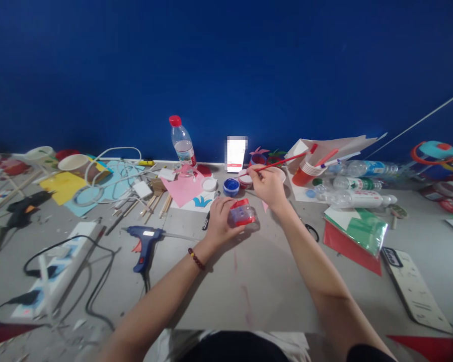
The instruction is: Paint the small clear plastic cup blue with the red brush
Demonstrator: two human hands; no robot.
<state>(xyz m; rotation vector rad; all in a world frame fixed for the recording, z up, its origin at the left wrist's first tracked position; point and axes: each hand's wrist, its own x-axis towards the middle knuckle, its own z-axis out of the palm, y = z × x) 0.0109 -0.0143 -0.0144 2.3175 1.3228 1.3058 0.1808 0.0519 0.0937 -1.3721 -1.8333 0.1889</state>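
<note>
My left hand (221, 219) is wrapped round a small see-through piece (242, 212) with red bands and a bluish middle, which looks like part of a plastic bottle. It is held low over the table. In my right hand (269, 186) is a red-handled paintbrush (284, 161), pinched between the fingers and slanting down to the left. Its tip is near an open jar of blue paint (231, 187) and a second jar (245, 179) partly behind my right fingers. I cannot tell whether the tip touches either jar. A white lid (209, 184) lies left of the blue paint.
A phone with a lit screen (236, 155) leans at the wall. Left are a bottle with a red cap (183, 143), a blue glue gun (145, 246) and a power strip (62, 271) with cords. Right are stacked paper cups (305, 173), lying bottles (362, 198) and another phone (417, 289).
</note>
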